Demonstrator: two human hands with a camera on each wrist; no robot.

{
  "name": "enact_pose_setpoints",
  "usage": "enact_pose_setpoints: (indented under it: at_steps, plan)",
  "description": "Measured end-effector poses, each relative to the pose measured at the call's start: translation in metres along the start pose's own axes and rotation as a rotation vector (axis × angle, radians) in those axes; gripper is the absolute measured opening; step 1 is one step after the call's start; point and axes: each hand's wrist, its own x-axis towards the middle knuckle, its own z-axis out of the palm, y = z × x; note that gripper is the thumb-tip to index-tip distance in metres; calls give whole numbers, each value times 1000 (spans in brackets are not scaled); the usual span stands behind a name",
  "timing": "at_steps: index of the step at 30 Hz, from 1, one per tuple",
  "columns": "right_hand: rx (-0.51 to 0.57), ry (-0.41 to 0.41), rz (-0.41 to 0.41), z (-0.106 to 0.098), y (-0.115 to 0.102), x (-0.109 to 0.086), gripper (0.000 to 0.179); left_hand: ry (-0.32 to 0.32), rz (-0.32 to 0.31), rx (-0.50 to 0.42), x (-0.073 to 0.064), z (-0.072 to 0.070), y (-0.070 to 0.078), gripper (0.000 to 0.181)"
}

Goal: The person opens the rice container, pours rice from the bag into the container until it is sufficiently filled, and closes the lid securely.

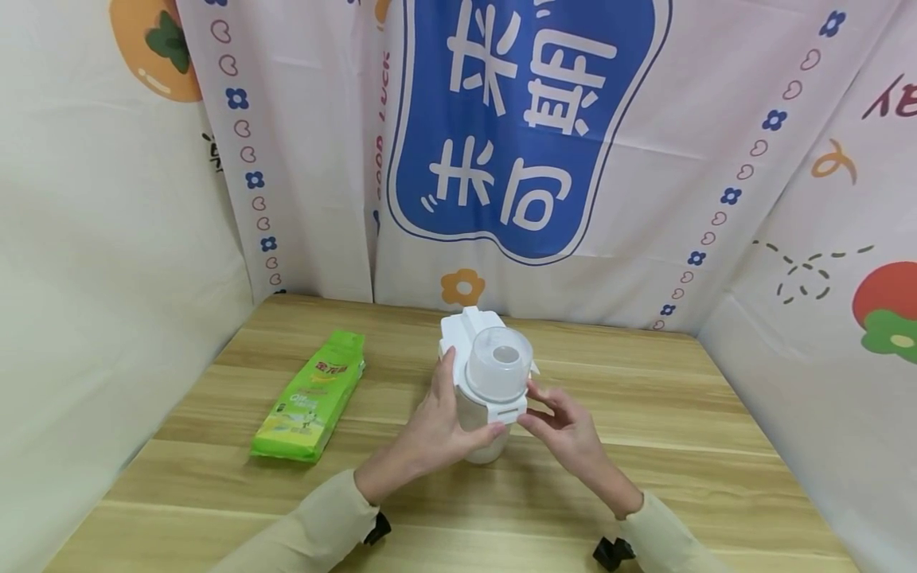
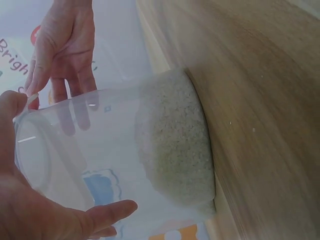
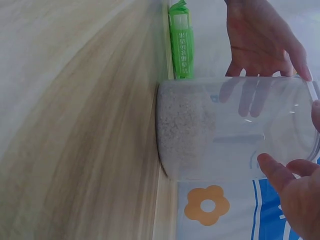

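A clear rice container (image 1: 485, 455) stands upright on the table, its lower part filled with white grains (image 2: 175, 140) that look like rice. Its white lid (image 1: 454, 326) is on, topped by a clear cup (image 1: 499, 374), with a latch (image 1: 507, 414) at the front. From the left, my left hand (image 1: 442, 418) grips the container's upper part, thumb near the latch and fingers along the far side. My right hand (image 1: 569, 434) holds the right front of the lid, its thumb at the latch's edge and a fingertip higher on the rim.
A bright green packet (image 1: 311, 402) lies on the wooden table (image 1: 630, 493) to the left of the container. Printed cloth (image 1: 322, 159) hangs behind the table and on both sides.
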Motion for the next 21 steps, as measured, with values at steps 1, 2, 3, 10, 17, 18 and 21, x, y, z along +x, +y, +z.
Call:
enact_pose_setpoints:
  at_steps: [1, 2, 3, 10, 17, 18, 21]
  plan:
    - [-1, 1, -1, 0, 0, 0, 23, 5, 4, 5, 0, 1, 0, 122]
    - [-4, 2, 5, 0, 0, 0, 23, 10, 7, 9, 0, 1, 0, 122]
    - [-11, 2, 13, 1, -1, -1, 23, 17, 15, 12, 0, 1, 0, 121]
    - [-19, 3, -7, 1, -1, 0, 25, 47, 49, 27, 0, 1, 0, 118]
    - [-40, 8, -32, 1, -1, 3, 27, 57, 41, 46, 1, 1, 0, 114]
    - [-43, 6, -34, 1, -1, 4, 28, 56, 38, 47, 1, 1, 0, 113]
    - [-45, 5, -31, 1, -2, 4, 27, 44, 31, 35, 1, 0, -1, 114]
